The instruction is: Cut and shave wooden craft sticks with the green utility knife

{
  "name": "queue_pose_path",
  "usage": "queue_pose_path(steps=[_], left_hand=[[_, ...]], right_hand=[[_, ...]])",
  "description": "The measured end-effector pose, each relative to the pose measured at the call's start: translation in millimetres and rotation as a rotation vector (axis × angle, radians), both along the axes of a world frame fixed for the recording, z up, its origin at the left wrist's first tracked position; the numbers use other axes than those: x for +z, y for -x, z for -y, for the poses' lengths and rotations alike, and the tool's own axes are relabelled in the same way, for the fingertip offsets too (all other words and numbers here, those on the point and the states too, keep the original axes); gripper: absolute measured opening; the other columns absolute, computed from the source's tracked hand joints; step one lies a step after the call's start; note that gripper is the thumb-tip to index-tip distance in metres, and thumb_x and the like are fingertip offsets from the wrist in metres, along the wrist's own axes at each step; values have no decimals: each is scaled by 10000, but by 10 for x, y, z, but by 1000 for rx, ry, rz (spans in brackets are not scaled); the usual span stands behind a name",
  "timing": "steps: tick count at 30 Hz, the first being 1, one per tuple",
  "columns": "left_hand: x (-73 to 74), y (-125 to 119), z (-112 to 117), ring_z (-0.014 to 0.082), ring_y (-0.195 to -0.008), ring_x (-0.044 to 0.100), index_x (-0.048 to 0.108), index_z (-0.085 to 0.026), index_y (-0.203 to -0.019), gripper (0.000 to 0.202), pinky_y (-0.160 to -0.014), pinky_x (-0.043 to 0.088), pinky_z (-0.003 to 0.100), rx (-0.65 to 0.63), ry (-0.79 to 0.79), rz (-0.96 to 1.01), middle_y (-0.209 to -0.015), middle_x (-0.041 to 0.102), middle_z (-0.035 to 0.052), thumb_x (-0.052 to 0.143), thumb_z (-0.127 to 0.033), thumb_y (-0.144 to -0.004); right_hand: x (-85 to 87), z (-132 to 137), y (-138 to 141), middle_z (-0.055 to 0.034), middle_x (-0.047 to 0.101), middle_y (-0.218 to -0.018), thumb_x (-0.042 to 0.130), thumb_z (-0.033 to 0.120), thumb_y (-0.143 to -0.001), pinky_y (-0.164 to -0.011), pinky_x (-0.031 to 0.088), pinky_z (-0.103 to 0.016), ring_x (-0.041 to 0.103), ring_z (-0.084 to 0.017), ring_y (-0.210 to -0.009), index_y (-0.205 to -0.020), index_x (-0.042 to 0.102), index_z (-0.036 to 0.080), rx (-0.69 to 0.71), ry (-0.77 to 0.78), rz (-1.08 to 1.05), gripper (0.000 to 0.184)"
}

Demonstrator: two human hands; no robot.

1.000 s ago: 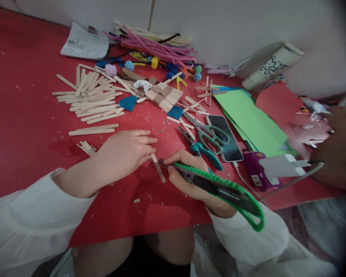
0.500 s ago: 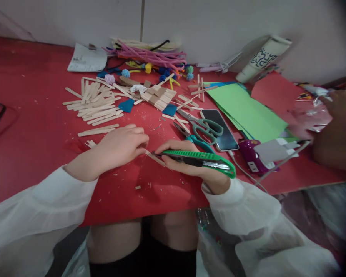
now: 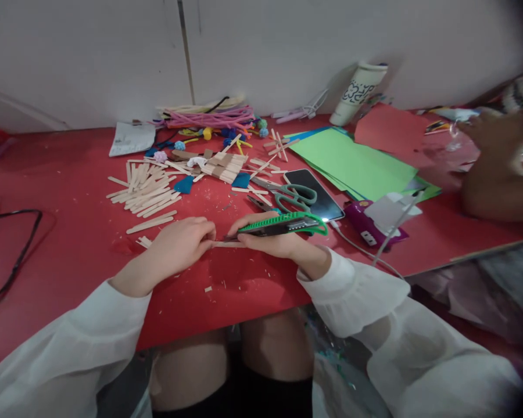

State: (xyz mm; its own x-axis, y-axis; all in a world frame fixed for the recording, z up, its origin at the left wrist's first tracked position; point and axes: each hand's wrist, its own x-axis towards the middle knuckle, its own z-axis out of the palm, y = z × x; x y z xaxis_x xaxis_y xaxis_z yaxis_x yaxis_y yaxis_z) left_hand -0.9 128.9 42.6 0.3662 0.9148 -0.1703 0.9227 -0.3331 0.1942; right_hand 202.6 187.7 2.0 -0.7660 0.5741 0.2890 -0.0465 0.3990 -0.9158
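My right hand (image 3: pixel 268 237) is closed around a green utility knife (image 3: pixel 283 224), its blade end pointing left and down. A wooden craft stick (image 3: pixel 228 244) lies level under the blade, between my two hands. With bent fingers, my left hand (image 3: pixel 183 244) pinches the stick's left end. Small wood chips are scattered on the red table (image 3: pixel 174 307) around the hands. Left of the left hand lie a few short cut pieces (image 3: pixel 144 242) and a couple of longer sticks (image 3: pixel 151 222).
Behind my hands sit a pile of craft sticks (image 3: pixel 146 186), pipe cleaners (image 3: pixel 209 117), scissors (image 3: pixel 294 196) and a phone (image 3: pixel 316 194). Green paper (image 3: pixel 357 159), a purple power adapter (image 3: pixel 366 223) and a tumbler (image 3: pixel 357 93) stand right. Another person's hand (image 3: pixel 499 139) is far right.
The view has tilted upward and shifted right. The craft stick has turned from slanted to nearly level, and the knife is still in my right hand.
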Motion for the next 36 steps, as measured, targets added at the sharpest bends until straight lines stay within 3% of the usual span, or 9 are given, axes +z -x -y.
queue_pose_path(steps=[6,14,21,28,33,36], left_hand=[[59,14,-49,189,-802,558,539,-189,-770,131,-687,376,298,-51,96,44,-850,611,36,426,-205,-834],[-81,43,-26,186,-811,557,542,-192,-782,93,-684,388,294,-47,23,100,-828,597,23,483,-245,-829],[-54,-110,92,216,-817,584,555,-179,-780,164,-653,411,312,97,-23,-58,-831,605,58,419,-217,-863],[0,-179,120,235,-821,606,556,-168,-826,159,-638,422,317,91,-18,-149,-864,614,79,403,-181,-869],[34,-128,39,238,-807,619,553,-181,-788,139,-626,412,309,17,15,-123,-849,630,74,427,-173,-847],[36,-143,39,235,-781,629,550,-182,-800,149,-610,406,301,50,43,-119,-838,646,72,422,-222,-865]], right_hand=[[93,2,-16,-9,641,-722,562,197,-788,-541,432,-197,538,-83,-578,-850,652,128,-25,33,23,130],[240,69,-24,-23,666,-779,531,164,-802,-649,461,-223,572,-110,-660,-961,658,132,10,-154,277,206],[212,96,-43,-94,684,-899,520,163,-829,-735,484,-263,630,-143,-777,-1002,650,116,98,-263,105,222],[69,30,18,-59,704,-926,565,224,-815,-802,511,-306,653,-167,-877,-904,678,171,-33,-30,99,154],[22,-14,23,-30,686,-802,568,269,-802,-705,514,-280,637,-137,-728,-853,647,154,-214,148,-85,148],[30,-31,21,4,625,-660,555,283,-801,-579,490,-251,581,-105,-567,-882,614,146,-308,193,-108,169]])
